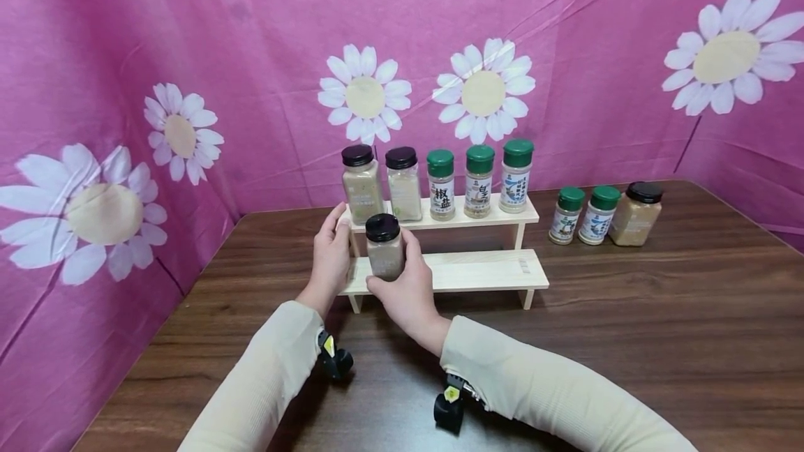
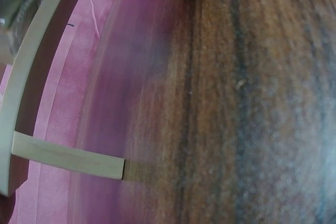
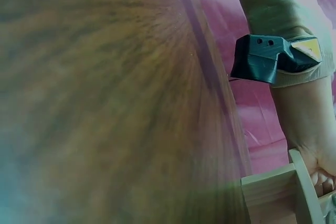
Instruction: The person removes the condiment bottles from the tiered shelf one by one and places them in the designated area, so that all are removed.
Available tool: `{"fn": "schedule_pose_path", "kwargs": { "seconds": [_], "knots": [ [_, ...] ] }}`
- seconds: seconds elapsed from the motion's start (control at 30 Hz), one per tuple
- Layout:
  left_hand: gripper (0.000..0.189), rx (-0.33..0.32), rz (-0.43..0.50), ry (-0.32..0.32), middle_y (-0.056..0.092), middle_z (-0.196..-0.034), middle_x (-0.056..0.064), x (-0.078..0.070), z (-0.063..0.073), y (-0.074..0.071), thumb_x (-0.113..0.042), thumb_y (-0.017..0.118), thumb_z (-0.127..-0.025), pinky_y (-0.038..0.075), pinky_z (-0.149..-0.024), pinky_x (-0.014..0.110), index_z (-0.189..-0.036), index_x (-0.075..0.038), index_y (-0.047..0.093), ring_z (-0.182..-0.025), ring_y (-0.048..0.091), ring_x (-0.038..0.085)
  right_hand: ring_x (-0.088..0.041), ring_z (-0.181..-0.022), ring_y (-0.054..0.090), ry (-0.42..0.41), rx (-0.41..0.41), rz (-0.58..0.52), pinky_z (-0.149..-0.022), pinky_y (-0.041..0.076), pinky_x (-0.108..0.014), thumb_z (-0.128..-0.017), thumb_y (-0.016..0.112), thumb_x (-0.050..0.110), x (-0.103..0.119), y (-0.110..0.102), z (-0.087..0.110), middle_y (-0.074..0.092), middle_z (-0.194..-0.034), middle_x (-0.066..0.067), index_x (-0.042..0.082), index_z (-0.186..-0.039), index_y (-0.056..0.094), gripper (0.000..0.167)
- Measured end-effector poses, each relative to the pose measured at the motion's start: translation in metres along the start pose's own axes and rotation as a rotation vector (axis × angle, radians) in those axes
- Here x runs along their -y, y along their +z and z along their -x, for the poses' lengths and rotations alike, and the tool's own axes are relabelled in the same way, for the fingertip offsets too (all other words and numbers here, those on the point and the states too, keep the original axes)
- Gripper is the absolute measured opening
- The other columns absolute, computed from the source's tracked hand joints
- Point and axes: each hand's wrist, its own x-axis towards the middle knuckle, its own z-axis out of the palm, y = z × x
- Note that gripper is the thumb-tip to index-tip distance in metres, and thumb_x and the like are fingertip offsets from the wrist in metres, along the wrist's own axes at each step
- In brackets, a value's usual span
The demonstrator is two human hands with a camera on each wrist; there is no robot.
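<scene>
In the head view, your right hand point(image 1: 407, 291) pinches a black-lidded jar point(image 1: 385, 258) between thumb and fingers at the left of the lower shelf point(image 1: 477, 273). Five jars point(image 1: 442, 188) stand on the upper shelf point(image 1: 460, 215), three others point(image 1: 597, 220) on the table point(image 1: 628, 326): seemingly past halfway. Your left hand point(image 1: 331, 257) is at the upper shelf's end. The left wrist view shows a wooden leg point(image 2: 68, 156); the right wrist view leaves your left grip unclear
</scene>
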Motion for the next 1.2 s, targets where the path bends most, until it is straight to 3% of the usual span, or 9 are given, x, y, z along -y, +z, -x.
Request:
{"fn": "schedule_pose_path", "kwargs": {
  "seconds": [0.33, 0.67, 0.97, 1.2],
  "knots": [
    [0.041, -0.005, -0.009, 0.032, 0.053, -0.131, 0.014, 0.003, 0.002, 0.0, -0.009, 0.038, -0.098, 0.05, -0.085, 0.019, -0.139, -0.006, 0.041, -0.097, 0.057, 0.008, -0.02, -0.108, 0.05, -0.064, 0.038, -0.114, -0.094, 0.041, -0.037, -0.064, 0.07, 0.001, -0.004, -0.004, 0.008, 0.053, -0.127, -0.007, 0.013, -0.139, 0.035, 0.083],
    [0.042, 0.012, 0.021, 0.028, 0.044, -0.139, 0.012, 0.001, 0.0, 0.0, -0.008, 0.036, -0.098, 0.042, -0.102, 0.034, -0.14, -0.007, 0.04, -0.118, 0.048, 0.023, -0.02, -0.102, 0.051, -0.158, 0.068, -0.22, -0.091, 0.042, -0.033, -0.065, 0.068, -0.002, -0.002, -0.017, 0.009, 0.054, -0.121, -0.009, 0.012, -0.137, 0.036, 0.08],
    [0.043, 0.009, 0.042, 0.016, 0.043, -0.141, 0.011, 0.001, 0.0, 0.001, -0.008, 0.037, -0.098, 0.041, -0.103, 0.032, -0.141, -0.006, 0.038, -0.123, 0.045, 0.021, -0.021, -0.094, 0.052, -0.231, 0.02, -0.206, -0.085, 0.043, -0.027, -0.06, 0.066, -0.004, -0.007, -0.035, 0.007, 0.057, -0.111, -0.015, 0.002, -0.133, 0.036, 0.078],
    [0.042, 0.005, 0.027, 0.022, 0.043, -0.141, 0.012, -0.001, 0.001, 0.001, -0.008, 0.037, -0.098, 0.039, -0.104, 0.031, -0.14, -0.005, 0.039, -0.125, 0.043, 0.02, -0.021, -0.095, 0.05, -0.218, -0.032, -0.206, -0.085, 0.041, -0.025, -0.058, 0.064, -0.006, -0.011, -0.047, 0.001, 0.056, -0.113, -0.017, 0.0, -0.13, 0.038, 0.078]
  ]
}}
